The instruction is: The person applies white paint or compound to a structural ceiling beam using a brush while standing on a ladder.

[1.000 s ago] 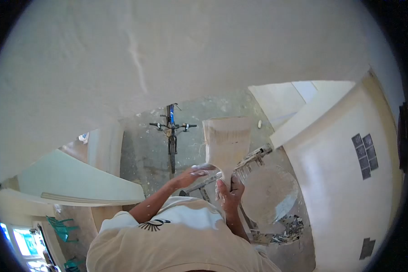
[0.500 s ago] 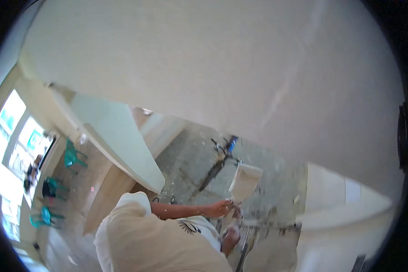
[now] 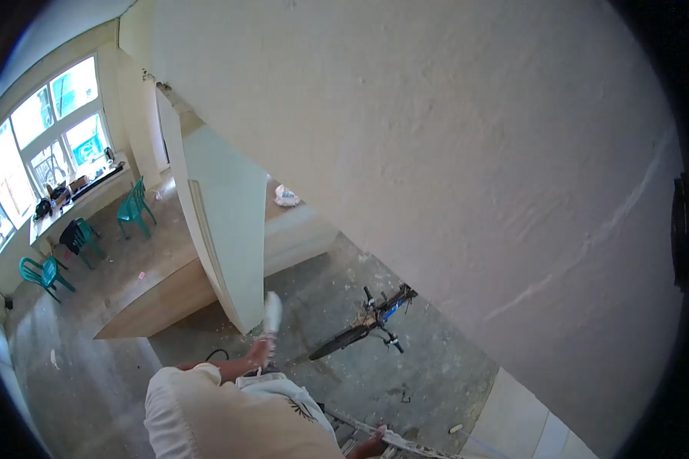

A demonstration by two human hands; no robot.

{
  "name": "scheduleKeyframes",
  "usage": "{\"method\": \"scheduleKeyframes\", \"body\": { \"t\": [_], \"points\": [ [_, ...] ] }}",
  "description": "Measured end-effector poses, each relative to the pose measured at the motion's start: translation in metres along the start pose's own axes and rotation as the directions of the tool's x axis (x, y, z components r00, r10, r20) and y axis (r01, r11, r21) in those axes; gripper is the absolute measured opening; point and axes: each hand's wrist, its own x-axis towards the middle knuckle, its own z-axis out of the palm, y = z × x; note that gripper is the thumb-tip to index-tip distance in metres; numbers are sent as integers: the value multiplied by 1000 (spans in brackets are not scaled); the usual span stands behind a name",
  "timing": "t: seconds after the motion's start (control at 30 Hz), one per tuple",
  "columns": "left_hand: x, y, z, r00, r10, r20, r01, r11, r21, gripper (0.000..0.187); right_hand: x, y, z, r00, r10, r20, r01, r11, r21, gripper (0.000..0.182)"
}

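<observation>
My left hand (image 3: 262,352) is closed round the handle of a broad putty knife (image 3: 272,312), its pale blade pointing up in the view and seen nearly edge-on. White smears mark the hand and wrist. At the bottom, my right hand (image 3: 370,445) is partly cut off beside the pale edge of a plank-like platform (image 3: 406,445); whether it holds anything does not show. A large off-white wall surface (image 3: 436,138) fills the upper right, with a lighter streak running across it. My light shirt (image 3: 230,424) covers the bottom middle.
Below, a bicycle (image 3: 367,325) stands on the grey floor (image 3: 429,359). A pale green partition (image 3: 230,206) and a curved wood-coloured counter (image 3: 168,298) are to the left. Farther left are green chairs (image 3: 134,208) by windows, and a white bag (image 3: 286,196) behind the partition.
My view has turned, bringing more of the windows and bicycle into sight. The left hand with the putty knife has moved left and away from the right hand, and the blade has turned edge-on.
</observation>
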Motion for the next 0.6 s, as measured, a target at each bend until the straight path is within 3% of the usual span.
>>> {"method": "scheduleKeyframes", "body": {
  "t": [0.07,0.1,0.13,0.17,0.2,0.27,0.33,0.37,0.4,0.47,0.53,0.6],
  "points": [
    [-11,24,-31,992,43,-117,-94,875,-475,13,3,7,-2,999,-15,-28,13,999,-45,35],
    [-14,39,-35,932,213,-295,-318,871,-374,10,4,10,-1,999,-20,-44,17,998,-67,32],
    [-19,58,-34,812,380,-444,-515,825,-234,9,4,14,0,998,-23,-61,17,996,-88,30],
    [-43,99,-14,716,534,-450,-610,792,-31,10,5,17,6,997,-27,-76,18,994,-107,29],
    [-71,149,13,605,674,-424,-676,716,173,11,9,21,14,997,-29,-76,22,995,-96,29],
    [-94,216,41,476,820,-317,-731,569,375,15,22,44,22,966,-250,-73,252,968,21,25],
    [-87,264,45,362,924,-122,-864,381,328,18,24,68,3,888,-452,-83,458,883,104,22],
    [-108,301,78,404,915,-16,-870,389,304,20,20,61,0,889,-452,-79,458,884,96,22],
    [-139,334,118,440,893,90,-872,401,281,21,4,19,-1,951,-300,-66,306,946,106,23],
    [-152,363,140,551,814,185,-818,484,310,18,-25,-50,-1,998,29,-47,-23,993,115,34],
    [-153,383,152,514,737,438,-857,462,229,19,-29,-63,-2,997,57,-42,-53,995,82,34],
    [-158,391,179,518,675,525,-836,530,143,22,-33,-73,-1,997,55,-46,-51,996,66,34]
  ]
}}
